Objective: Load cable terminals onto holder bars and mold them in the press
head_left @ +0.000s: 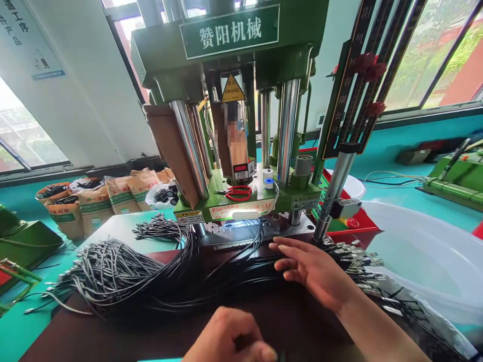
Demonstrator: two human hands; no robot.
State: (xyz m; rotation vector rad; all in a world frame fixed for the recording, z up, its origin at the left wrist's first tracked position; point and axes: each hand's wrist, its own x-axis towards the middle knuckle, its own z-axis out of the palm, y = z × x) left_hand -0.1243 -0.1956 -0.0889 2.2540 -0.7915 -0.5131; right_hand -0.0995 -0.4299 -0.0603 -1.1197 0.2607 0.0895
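Note:
My right hand [315,269] lies with fingers stretched out over a bundle of thin black cables [158,281] in front of the green press machine [234,125]. Its fingertips touch the cables near the metal mould plate [241,229]. My left hand [230,339] is at the bottom edge, fingers curled in a pinch; something small may be in it but I cannot make it out. Cable ends with metal connectors [358,259] lie to the right of my right hand.
Red scissors [238,192] and tape rolls [268,182] rest on the machine's ledge. A large white plastic tub [426,251] stands at right. Brown paper sacks [94,201] sit on the floor at left. A dark brown work surface [294,322] carries the cables.

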